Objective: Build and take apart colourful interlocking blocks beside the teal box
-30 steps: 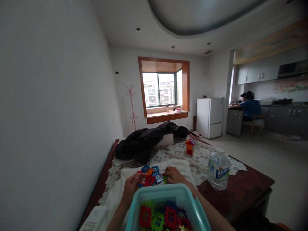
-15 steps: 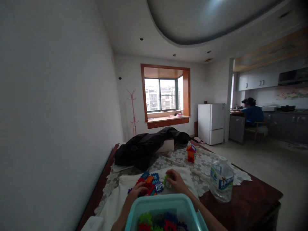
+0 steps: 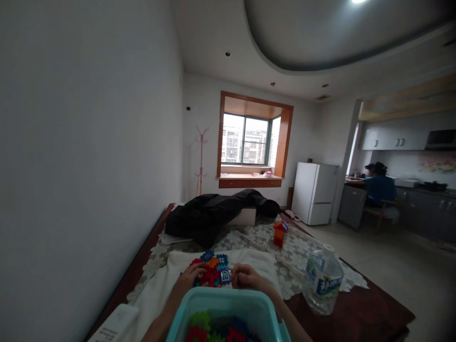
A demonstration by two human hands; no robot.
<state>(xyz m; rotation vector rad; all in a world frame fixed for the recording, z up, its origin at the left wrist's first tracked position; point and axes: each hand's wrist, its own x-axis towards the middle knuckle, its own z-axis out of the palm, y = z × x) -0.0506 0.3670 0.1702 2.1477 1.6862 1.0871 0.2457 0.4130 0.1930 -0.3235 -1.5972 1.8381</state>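
Several toothed plastic building blocks (image 3: pixel 213 262), red, orange, blue and purple, lie together on a white cloth. My left hand (image 3: pixel 192 275) rests on the red blocks at their left side, its fingers stretched out. Beside a purple block with a white window grid (image 3: pixel 225 276), my right hand (image 3: pixel 246 276) is closed with curled fingers. The green block seen in it earlier is hidden behind the fingers now. In front of both hands stands a turquoise bin (image 3: pixel 224 292) holding loose green, red and blue blocks (image 3: pixel 200 320).
A small orange-red block house (image 3: pixel 280 233) stands farther back. To the right is a large clear plastic bottle (image 3: pixel 322 280). A black cloth (image 3: pixel 210 216) covers a box at the back, and a white device (image 3: pixel 117 323) lies front left. A person (image 3: pixel 380 183) sits far right.
My right hand has moved left and closer to the purple block, and its green block has gone out of sight. My left hand stays on the red blocks. The view has tilted.
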